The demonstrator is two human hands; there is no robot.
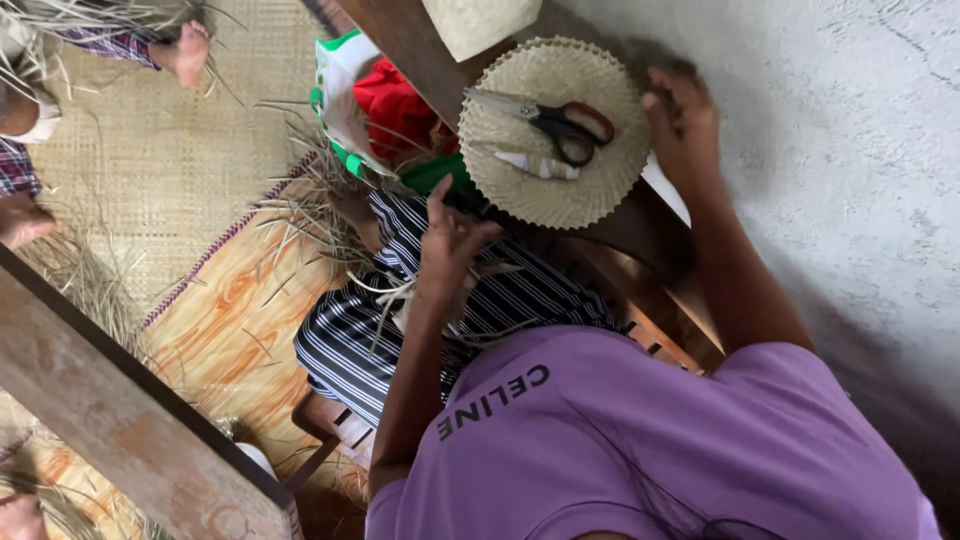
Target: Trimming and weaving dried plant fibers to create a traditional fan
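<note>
While the right hand [682, 125] grips the edge of the round woven tray [553, 135] on the desk [640, 225], the left hand [447, 250] holds straw [400, 295] on the lap. A tug could tip the scissors [550, 120] off.

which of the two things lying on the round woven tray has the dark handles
The scissors, lying across the upper part of the woven tray. The other thing, a small whitish piece just below them, has no handles.
</note>
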